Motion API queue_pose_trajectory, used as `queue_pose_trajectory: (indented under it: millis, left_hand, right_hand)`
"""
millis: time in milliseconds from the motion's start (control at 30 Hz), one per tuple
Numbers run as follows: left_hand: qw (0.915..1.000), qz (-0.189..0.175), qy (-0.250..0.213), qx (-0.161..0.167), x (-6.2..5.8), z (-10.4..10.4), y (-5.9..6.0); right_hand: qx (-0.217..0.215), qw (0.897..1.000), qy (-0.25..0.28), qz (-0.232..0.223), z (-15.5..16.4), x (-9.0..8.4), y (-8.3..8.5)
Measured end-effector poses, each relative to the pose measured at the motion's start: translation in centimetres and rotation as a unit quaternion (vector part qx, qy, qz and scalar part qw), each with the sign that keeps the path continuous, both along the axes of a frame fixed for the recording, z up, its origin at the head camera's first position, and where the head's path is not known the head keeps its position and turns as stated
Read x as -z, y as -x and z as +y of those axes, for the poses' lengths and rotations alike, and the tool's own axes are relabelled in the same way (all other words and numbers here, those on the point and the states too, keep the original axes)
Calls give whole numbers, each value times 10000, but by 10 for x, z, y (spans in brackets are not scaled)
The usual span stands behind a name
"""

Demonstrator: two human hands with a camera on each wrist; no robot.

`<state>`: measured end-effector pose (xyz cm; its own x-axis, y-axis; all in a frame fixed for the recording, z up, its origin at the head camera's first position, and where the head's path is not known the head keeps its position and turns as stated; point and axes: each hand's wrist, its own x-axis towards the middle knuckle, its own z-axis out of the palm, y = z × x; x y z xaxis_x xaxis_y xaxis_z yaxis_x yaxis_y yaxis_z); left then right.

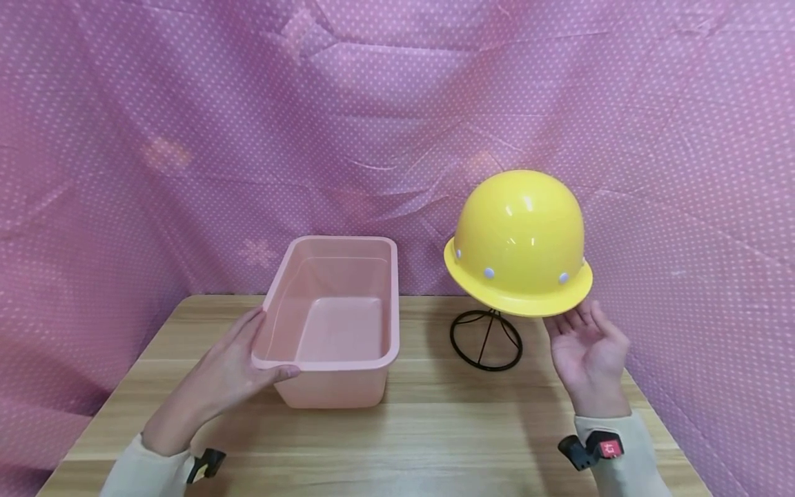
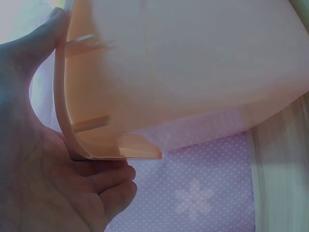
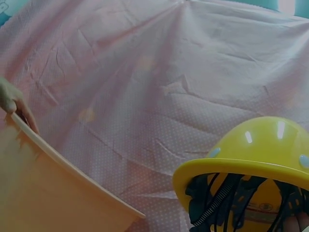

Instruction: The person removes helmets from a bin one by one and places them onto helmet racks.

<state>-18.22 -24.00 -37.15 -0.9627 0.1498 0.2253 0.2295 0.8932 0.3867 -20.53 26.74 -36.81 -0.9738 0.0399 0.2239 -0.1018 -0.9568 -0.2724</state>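
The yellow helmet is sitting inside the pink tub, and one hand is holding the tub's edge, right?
Not quite. The yellow helmet is not inside the pink tub; it sits on a black wire stand beside the tub, as the head view shows. The tub has nothing in it. The left hand does hold the tub's edge.

Bright, even light; wrist views dim, hazy, softly blurred.

Yellow helmet (image 3: 256,154) beside pink bin (image 3: 53,193)
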Motion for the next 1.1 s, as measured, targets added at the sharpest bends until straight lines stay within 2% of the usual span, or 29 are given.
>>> queue_pose_trajectory:
  millis: [67, 133, 200, 267, 367, 433, 600, 733, 867, 900, 967, 1033, 1067, 1100]
  left_hand:
    - [10000, -14, 20, 6, -1, -1, 0]
    - [10000, -49, 41, 31, -2, -2, -1]
    - [9999, -90, 38, 69, -3, -3, -1]
    - [9999, -98, 25, 110, -4, -3, -2]
    - [9998, 69, 82, 143, -7, -3, -3]
    - [9993, 283, 126, 187, -9, -2, -3]
    - [9958, 784, 230, 410, -17, 5, -2]
    - [9926, 976, 406, 605, -24, 13, -2]
    - [9887, 1044, 732, 783, -33, 24, -2]
    - [9875, 1059, 828, 824, -35, 27, -2]
    - [9851, 1073, 975, 927, -40, 32, -3]
    - [9823, 1098, 1091, 1050, -45, 38, -5]
    - [9810, 1118, 1123, 1120, -48, 40, -5]
    - [9799, 1129, 1139, 1183, -51, 43, -6]
  right_hand:
    - [220, 9994, -155, -231, 1, -1, -2]
    - [579, 9950, -580, -574, 1, -4, -4]
    - [1028, 9842, -1087, -950, 1, -8, -6]
    - [1466, 9690, -1469, -1337, 1, -12, -7]
    - [2102, 9503, -1759, -1477, 1, -17, -8]
    - [2431, 9415, -1912, -1337, 1, -20, -9]
    - [3077, 9158, -2506, -623, -1, -27, -11]
    - [3462, 8814, -3213, -1, -3, -33, -13]
    - [3687, 8454, -3762, 883, -5, -41, -15]
    - [3709, 8348, -3909, 1132, -6, -43, -16]
    - [3761, 7954, -4542, 1398, -6, -49, -19]
    - [3802, 7441, -5247, 1624, -7, -54, -23]
    - [3846, 7111, -5634, 1705, -8, -58, -25]
    - [3893, 6722, -6025, 1833, -8, -61, -27]
